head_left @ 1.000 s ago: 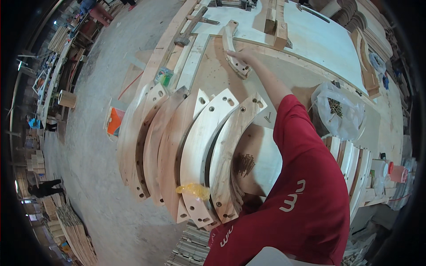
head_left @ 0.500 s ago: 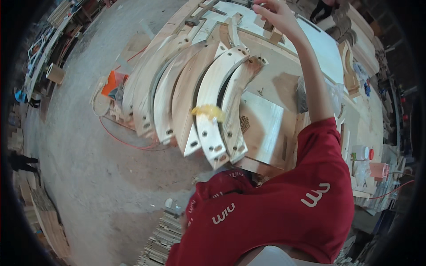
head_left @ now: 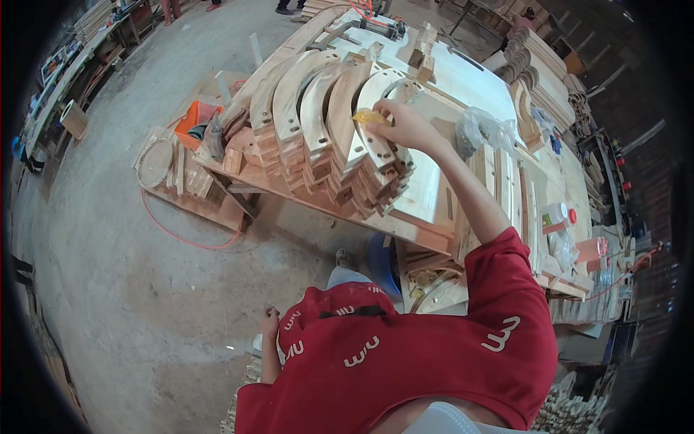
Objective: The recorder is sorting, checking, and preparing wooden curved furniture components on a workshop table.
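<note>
My right hand reaches over a row of curved wooden pieces, its fingers closed on a crumpled yellow piece; whether that is cloth, sponge or paper I cannot tell. Under it lies a pale curved wooden piece with dark round holes near its end. Several more such pieces, like the curved piece, stand side by side in stacks to its left. Low beside my body hangs my left hand, fingers curled in; what they hold, if anything, is hidden.
The stacks stand on a wooden workbench. To the left is an orange container with tools, above a red hose on the floor. A plastic bag, wooden boards and a white jar are on the right.
My right hand has come down from the far side of the bench onto the yellow piece and closed on it. The view has shifted, and my left hand now shows.
</note>
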Tool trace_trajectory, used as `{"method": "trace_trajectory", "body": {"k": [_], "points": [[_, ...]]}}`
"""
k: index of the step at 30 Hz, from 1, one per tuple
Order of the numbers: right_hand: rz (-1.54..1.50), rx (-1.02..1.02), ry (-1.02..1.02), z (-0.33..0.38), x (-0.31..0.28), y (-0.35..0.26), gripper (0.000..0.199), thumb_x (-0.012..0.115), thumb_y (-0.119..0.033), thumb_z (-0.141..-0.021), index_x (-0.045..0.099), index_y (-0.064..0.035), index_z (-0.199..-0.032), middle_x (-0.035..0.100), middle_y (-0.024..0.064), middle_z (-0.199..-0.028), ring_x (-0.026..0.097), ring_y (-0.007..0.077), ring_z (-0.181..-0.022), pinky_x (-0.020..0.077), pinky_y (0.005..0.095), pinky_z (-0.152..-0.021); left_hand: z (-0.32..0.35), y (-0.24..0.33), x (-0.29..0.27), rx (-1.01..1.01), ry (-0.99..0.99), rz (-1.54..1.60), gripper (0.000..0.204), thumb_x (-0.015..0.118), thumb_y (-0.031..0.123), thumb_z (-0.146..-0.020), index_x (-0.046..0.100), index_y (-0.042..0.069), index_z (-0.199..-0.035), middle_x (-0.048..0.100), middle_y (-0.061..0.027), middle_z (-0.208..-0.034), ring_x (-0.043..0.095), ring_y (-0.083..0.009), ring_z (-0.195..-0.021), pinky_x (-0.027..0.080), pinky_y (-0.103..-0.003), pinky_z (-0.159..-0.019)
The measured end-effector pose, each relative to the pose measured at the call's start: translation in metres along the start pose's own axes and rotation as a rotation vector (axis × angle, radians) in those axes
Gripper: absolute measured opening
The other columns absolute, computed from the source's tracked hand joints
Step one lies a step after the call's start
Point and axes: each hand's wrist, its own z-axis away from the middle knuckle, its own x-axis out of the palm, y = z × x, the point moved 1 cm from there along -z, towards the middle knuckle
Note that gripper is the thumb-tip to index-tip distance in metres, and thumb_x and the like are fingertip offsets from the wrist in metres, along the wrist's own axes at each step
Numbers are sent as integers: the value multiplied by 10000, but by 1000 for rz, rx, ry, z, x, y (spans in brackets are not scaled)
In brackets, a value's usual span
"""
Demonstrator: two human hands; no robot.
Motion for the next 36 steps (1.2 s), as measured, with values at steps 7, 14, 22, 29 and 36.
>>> {"method": "trace_trajectory", "body": {"k": [7,14,22,29,36], "points": [[210,-231,293,-6,15,-1,212,572,-189,-786,591,-65,-957,564,146,-851,566,308,-810,454,368,-696,1,106,11,304,-121,-86,348,486,267,-878,531,-11,-1084,623,-124,-910,589,-177,-827,466,-303,-738],[443,-362,362,-2,-13,-18,139,536,-159,-775,591,-94,-884,537,145,-855,581,317,-751,473,411,-646,37,137,25,466,-170,-262,330,492,232,-879,530,-20,-1088,622,-115,-888,583,-160,-815,459,-281,-748],[-1029,463,242,75,-19,54,238,406,-194,-881,474,-12,-1019,559,119,-854,611,263,-742,509,339,-605,56,149,58,528,-438,-135,284,511,203,-874,514,14,-1087,595,-91,-854,560,-153,-724,456,-280,-695],[-1909,477,619,252,-22,129,305,353,-121,-908,405,98,-1113,530,206,-1070,563,301,-957,503,340,-803,87,256,103,354,-1034,-121,275,476,257,-912,493,30,-1066,604,-69,-787,578,-125,-698,468,-252,-628],[-2025,510,1276,453,-37,185,305,390,-160,-923,431,72,-1116,513,168,-1053,542,275,-967,501,336,-835,196,433,204,813,-1226,-327,275,450,242,-921,507,-1,-1036,582,-47,-720,547,-110,-652,449,-240,-629]]}}
